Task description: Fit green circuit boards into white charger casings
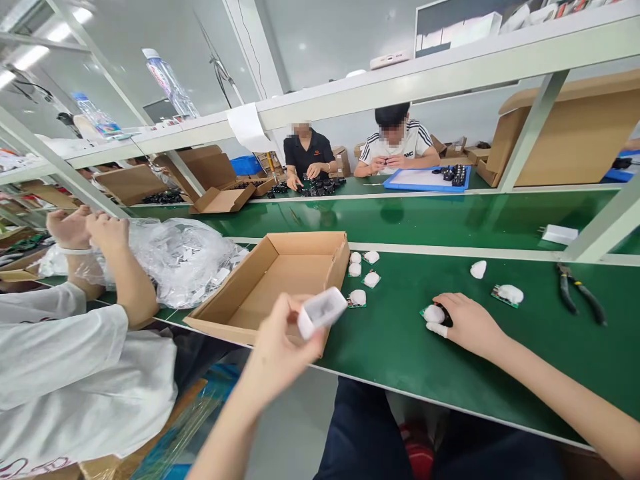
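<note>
My left hand (277, 353) grips a white, hollow plastic housing (323, 312), its open end facing up, above the front edge of the bench. On the right, my right hand (470, 323) rests at the bench top with its fingers closed about a small circuit board (432, 314) topped with a white lump. A white cover sits on one digit, and something black shows between the fingers. Beyond that hand are another white-topped circuit board (509, 294) and a loose white piece (479, 269). Several similar boards (357, 298) lie beside the cardboard box.
An open cardboard box (295, 267) stands left of centre, next to a clear plastic bag (190, 260) of pale parts. Pliers (575, 293) and a white plug-in adapter (560, 234) lie right. A shelf post (610, 223) rises there. Co-workers sit opposite and at left.
</note>
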`<control>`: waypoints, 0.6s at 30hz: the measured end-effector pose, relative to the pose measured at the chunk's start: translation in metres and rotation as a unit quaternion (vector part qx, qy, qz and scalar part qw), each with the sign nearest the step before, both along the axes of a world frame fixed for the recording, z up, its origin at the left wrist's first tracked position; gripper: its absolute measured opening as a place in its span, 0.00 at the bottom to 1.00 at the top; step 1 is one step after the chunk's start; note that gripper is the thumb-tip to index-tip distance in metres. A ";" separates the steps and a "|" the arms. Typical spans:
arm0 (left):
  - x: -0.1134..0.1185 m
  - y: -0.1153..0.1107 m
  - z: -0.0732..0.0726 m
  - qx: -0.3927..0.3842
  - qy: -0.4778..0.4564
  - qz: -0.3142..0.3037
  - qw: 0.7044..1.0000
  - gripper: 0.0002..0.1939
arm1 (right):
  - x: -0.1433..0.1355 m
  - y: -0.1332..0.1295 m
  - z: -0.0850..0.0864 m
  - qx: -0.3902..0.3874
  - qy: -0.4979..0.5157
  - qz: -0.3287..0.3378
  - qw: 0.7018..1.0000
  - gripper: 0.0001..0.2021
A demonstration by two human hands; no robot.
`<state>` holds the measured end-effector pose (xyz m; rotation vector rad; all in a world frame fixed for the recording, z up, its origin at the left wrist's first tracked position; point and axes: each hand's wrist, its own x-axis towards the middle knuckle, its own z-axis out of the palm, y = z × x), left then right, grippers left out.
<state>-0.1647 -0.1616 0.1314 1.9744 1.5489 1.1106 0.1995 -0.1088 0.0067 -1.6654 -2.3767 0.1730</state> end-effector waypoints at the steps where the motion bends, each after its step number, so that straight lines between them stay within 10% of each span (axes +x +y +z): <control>1: 0.018 -0.015 -0.013 -0.006 -0.086 -0.046 0.995 0.12 | -0.003 -0.004 -0.002 0.007 0.002 -0.015 1.000 0.26; 5: 0.074 -0.047 -0.070 -0.136 -0.363 -0.199 0.900 0.15 | -0.005 -0.016 -0.009 0.009 0.023 -0.036 0.999 0.28; 9: 0.100 -0.047 -0.096 -0.198 -0.480 -0.249 0.818 0.20 | 0.003 -0.007 -0.007 -0.005 0.068 -0.035 0.997 0.22; 13: 0.108 -0.044 -0.099 -0.193 -0.469 -0.219 0.834 0.19 | 0.005 0.002 -0.007 0.025 0.123 -0.019 0.992 0.14; 18: 0.111 -0.039 -0.106 -0.132 -0.313 -0.128 0.932 0.24 | -0.003 -0.009 -0.007 0.060 0.179 0.032 0.982 0.19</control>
